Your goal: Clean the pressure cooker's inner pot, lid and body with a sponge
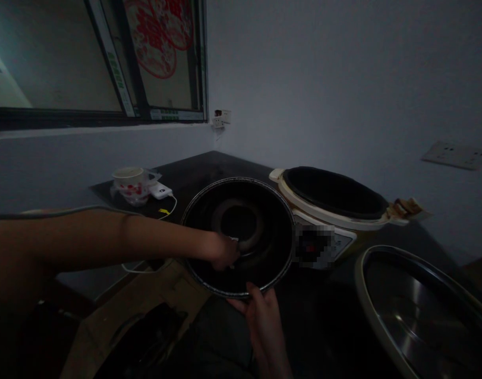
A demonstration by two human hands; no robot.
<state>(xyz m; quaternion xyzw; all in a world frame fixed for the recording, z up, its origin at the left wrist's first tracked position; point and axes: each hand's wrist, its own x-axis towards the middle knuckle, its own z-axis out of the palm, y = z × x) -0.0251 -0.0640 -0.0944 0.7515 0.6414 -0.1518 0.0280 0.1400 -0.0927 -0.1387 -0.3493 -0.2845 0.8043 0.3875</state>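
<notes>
A large, dark cooking pot [203, 210] with a thin pale rim is tilted toward me, so its inside shows. My left hand [225, 251] reaches down into it from the left, fingers closed. Small white bits peek out around those fingers, perhaps a tissue or cloth; the gloom hides the exact kind. At the near rim, my right hand [262, 310] grips the pot's edge, thumb over the top and the other fingers beneath.
On the dark counter [215, 160], a white-rimmed cooker [335, 197] stands right of the pot. A large metal-lined lid [418, 310] is at lower right. A plastic-wrapped cup [130, 184] and a white device with a cord [161, 190] are at left.
</notes>
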